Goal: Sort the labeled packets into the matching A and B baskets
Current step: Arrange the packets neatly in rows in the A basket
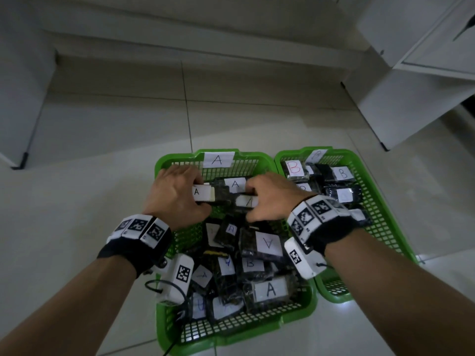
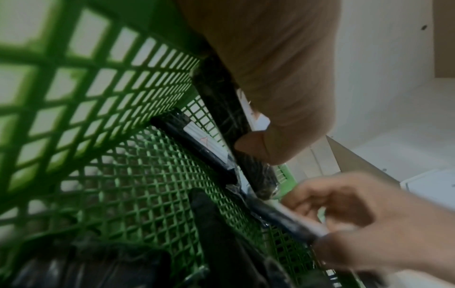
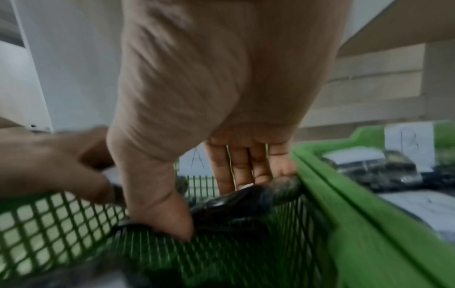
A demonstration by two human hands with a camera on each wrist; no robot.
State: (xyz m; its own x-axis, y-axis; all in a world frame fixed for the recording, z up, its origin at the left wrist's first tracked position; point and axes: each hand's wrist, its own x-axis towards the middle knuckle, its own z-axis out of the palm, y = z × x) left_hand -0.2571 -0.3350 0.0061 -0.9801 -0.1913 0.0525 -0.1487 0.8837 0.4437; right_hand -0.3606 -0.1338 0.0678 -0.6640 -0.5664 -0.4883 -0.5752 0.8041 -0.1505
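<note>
Hands meet over the far half of the A basket (image 1: 164, 242), a green mesh tray in the lower centre of the head view. The left hand (image 1: 174, 196) curls round a dark packet with a white A label (image 1: 203, 194). The right hand (image 1: 270, 194) pinches a second packet (image 1: 248, 201) between thumb and fingers; its label shows only a slanted stroke, so I cannot tell the letter.

Both held packets lie roughly level, long axes running left to right across the frame, nearly end to end. The left packet's A reads upright to the wearer.

The B basket (image 1: 380, 227), also green, sits touching the A basket on the right of the frame and already holds several dark packets marked B.

By my reading, the step in hand is picking and checking packets from the mixed pile in the A basket. A packet marked B (image 1: 250, 264) lies in that pile, low in the frame, among several marked A.

The next move likely calls for reading the right packet's label. If it is an A, it belongs where it is; if a B, it must travel right, over the two touching rims.
</note>
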